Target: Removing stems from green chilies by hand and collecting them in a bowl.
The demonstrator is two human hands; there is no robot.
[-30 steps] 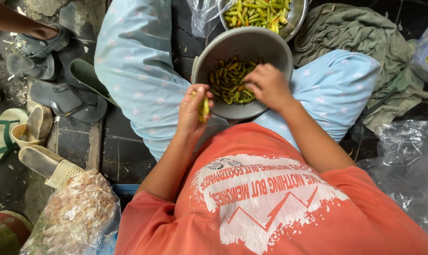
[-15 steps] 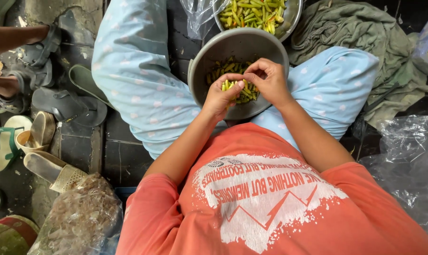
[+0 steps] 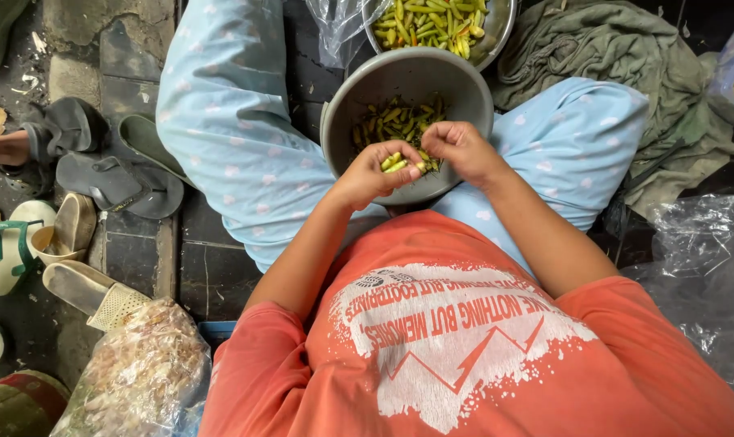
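Note:
A grey metal bowl (image 3: 346,121) rests between my knees and holds several cut green bean pieces (image 3: 395,117). My left hand (image 3: 375,174) is over its near rim, fingers closed around a few green bean pieces (image 3: 393,162). My right hand (image 3: 460,150) is beside it over the bowl, fingertips pinched together at the end of those beans. Both hands touch at the fingertips. A second metal bowl (image 3: 496,28) behind the first holds several whole green and yellow beans (image 3: 431,20).
Grey and beige sandals (image 3: 99,174) lie on the stone floor at left, with another person's foot (image 3: 6,148) by them. A clear bag of peelings (image 3: 136,376) sits at lower left. A green cloth (image 3: 626,73) and clear plastic sheet (image 3: 699,267) lie at right.
My left hand rose from beside the bowl to meet the right hand over its near rim. My right hand came out of the bowl. The view shifted slightly.

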